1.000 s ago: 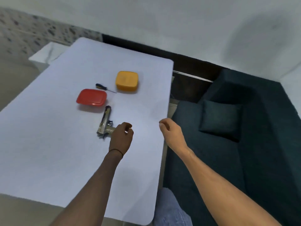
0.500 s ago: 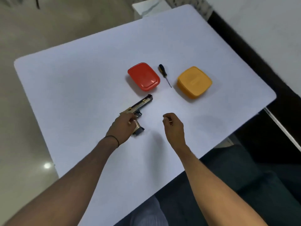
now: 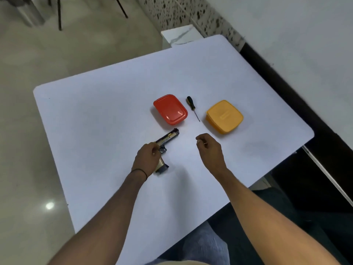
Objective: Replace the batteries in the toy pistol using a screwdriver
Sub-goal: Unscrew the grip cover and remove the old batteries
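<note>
left hand (image 3: 146, 159): fingers curled round the silver-and-black toy pistol (image 3: 167, 138) at the trigger and upper grip, grasping it; thin black band (image 3: 140, 172) on the wrist
toy pistol: lies on its side on the white rectangular table (image 3: 95, 121), near the middle; barrel points away toward the red box, grip butt sticks out on the near side of the hand
right hand (image 3: 210, 150): hovers over the table just right of the pistol, apart from it; fingers curled in, small glint at the fingertips, can't tell if it's pinching anything
black-handled thin-shaft screwdriver (image 3: 192, 106): flat on the table, untouched, between the two boxes, tip pointing toward the person
red rounded plastic lidded box (image 3: 170, 109): just left of the screwdriver, just beyond the pistol's muzzle, lid on
yellow rounded plastic lidded box (image 3: 224, 116): right of the screwdriver, lid on
</note>
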